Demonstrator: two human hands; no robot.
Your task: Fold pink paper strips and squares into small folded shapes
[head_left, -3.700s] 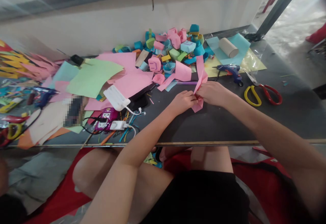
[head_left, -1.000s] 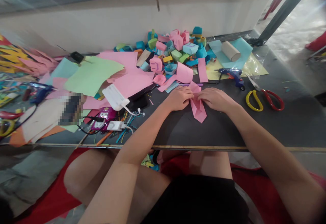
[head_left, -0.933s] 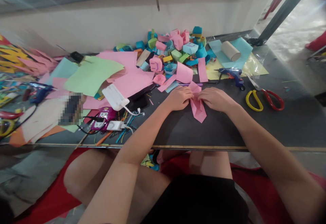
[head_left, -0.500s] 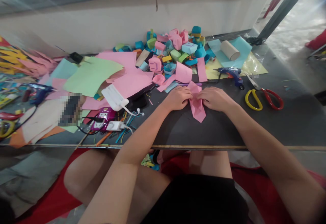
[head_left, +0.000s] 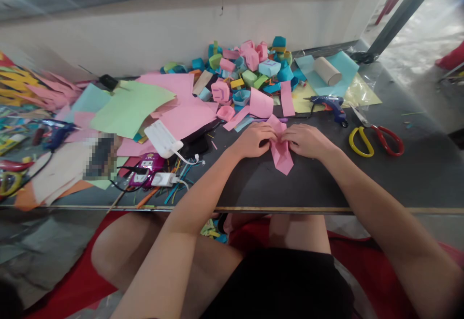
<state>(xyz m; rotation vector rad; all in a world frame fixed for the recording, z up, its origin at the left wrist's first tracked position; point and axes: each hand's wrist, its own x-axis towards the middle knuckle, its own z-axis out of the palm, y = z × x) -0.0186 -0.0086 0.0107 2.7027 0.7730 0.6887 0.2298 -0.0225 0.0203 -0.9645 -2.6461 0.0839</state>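
A folded pink paper strip (head_left: 281,153) lies on the dark table (head_left: 326,183), its pointed end toward me. My left hand (head_left: 253,141) presses on its upper left part with curled fingers. My right hand (head_left: 306,140) pinches its upper right part. Both hands meet over the fold, so the paper's top is partly hidden.
A heap of small folded paper boxes (head_left: 250,67) sits at the back. Pink and green sheets (head_left: 134,106) cover the left. A blue glue gun (head_left: 331,104), yellow-and-red scissors (head_left: 377,137) and a cardboard roll (head_left: 327,70) lie to the right. Chargers and cables (head_left: 159,164) lie at left front.
Earlier the pink strip was held up off the table; it now lies flat under both hands. Over the last second the hands hardly shifted.
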